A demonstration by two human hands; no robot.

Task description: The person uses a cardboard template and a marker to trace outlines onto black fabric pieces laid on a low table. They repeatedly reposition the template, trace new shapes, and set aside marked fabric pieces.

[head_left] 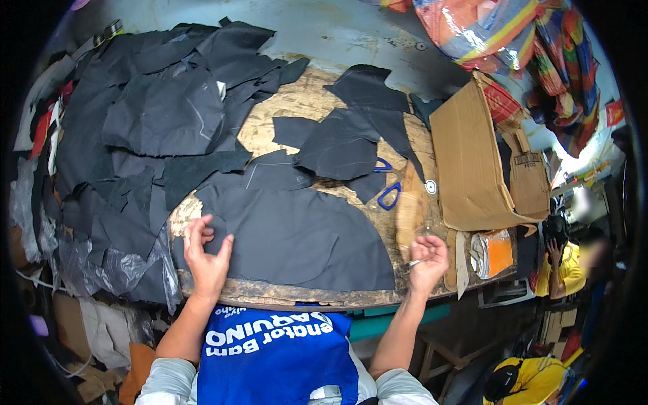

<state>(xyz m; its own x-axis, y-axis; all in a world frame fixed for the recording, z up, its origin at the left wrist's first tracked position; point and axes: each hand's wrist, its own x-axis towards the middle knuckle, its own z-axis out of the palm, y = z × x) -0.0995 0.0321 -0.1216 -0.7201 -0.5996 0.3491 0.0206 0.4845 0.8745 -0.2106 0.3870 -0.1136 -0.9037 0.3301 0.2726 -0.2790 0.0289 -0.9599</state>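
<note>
A large black leather-like sheet (pixel 290 236) with a curved right edge lies flat along the near side of the worktable. Over its left part is my left hand (pixel 208 260), thumb and fingers apart, with nothing held. My right hand (pixel 428 264) is past the sheet's right edge, closed on a thin silver pen-like tool (pixel 414 262). Farther back, blue-handled scissors (pixel 389 196) lie with their blades hidden under black scraps. Next to them rests a long tan strip (pixel 407 216), its near end close to my right fingers. Faint pale lines mark some black pieces.
Black pieces (pixel 162 108) are heaped at the left, with clear plastic below. Irregular black offcuts (pixel 341 145) lie mid-table. A cardboard box (pixel 466 155) stands at the right, near an orange-and-white bundle (pixel 498 254). Two people in yellow (pixel 565 270) are beyond the table's right.
</note>
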